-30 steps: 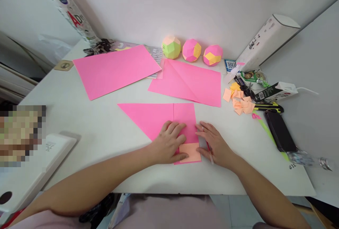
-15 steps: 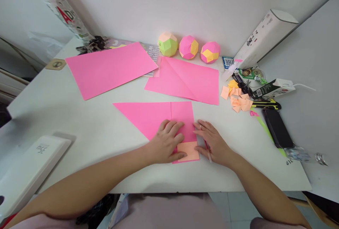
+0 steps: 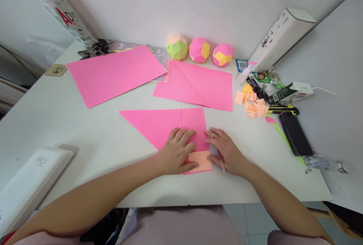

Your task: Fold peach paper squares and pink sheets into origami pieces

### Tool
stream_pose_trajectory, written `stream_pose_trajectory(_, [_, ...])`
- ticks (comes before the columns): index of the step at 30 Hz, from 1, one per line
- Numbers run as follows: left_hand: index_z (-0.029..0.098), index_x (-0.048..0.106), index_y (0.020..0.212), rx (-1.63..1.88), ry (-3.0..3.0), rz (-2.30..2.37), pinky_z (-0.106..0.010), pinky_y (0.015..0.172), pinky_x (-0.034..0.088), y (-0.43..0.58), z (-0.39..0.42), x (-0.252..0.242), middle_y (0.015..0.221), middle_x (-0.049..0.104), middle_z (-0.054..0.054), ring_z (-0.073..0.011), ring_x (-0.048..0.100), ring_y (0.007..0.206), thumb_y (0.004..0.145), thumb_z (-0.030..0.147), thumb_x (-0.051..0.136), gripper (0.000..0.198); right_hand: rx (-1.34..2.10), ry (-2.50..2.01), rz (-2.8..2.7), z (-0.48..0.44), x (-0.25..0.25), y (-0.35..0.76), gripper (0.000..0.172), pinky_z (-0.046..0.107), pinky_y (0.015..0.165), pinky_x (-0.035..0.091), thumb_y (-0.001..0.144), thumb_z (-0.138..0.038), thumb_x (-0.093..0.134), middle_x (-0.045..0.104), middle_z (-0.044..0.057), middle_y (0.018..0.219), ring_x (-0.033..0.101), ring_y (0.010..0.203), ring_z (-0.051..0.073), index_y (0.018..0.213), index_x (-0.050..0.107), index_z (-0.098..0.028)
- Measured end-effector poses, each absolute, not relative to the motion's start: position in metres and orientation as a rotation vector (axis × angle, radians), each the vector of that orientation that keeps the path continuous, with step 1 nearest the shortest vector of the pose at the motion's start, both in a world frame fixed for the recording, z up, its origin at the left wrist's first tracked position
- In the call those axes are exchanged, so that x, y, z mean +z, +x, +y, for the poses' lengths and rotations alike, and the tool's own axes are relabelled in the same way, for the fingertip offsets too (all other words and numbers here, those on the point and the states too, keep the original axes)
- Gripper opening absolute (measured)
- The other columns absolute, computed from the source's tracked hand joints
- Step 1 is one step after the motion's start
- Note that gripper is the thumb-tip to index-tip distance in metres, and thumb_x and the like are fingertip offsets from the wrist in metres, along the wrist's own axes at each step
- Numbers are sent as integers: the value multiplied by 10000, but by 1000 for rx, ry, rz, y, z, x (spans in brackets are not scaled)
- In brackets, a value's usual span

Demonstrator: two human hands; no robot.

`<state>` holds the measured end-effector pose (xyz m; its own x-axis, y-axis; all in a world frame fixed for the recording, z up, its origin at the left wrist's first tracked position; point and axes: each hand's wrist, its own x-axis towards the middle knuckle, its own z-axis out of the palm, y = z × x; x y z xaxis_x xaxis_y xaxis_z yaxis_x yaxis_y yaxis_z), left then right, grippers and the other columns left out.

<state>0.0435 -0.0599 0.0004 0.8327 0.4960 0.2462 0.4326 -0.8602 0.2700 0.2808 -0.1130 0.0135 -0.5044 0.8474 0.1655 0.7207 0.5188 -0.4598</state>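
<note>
**At mid-desk, front: pink sheet under both hands**

Pink sheet [image 3: 150, 124] lies flat before the person, tapering to a point at left, with a peach slip [image 3: 202, 158] on its near right corner. Left hand [image 3: 178, 153]: fingers loosely bent, unclenched, pressing the sheet; thumb on the slip. Right hand [image 3: 231, 156]: bent fingers hold a slim pen [image 3: 219, 154], fingertips at the sheet's right edge.

Handling (judged): light, fairly stiff, easily creased, apt to slide; best held flat-handed or by edges.

Surface: smooth white desk [image 3: 99, 139] against a pale wall [image 3: 127, 10]; three paper balls [image 3: 199, 50] along the back; phone [image 3: 295, 134] at right.
</note>
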Motion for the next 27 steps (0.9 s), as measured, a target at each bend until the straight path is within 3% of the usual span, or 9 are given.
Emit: stream_pose_trajectory(27, [153, 567, 848, 505, 2811, 693, -557, 912, 315, 43, -60, -2, 1251, 454, -204, -354, 406, 1071, 824, 595, 460, 456, 477, -1303, -2421, -114, 14, 281, 408, 546, 1110, 296, 892, -338, 547, 433, 135, 1426, 254, 1396, 265, 1252, 441, -178])
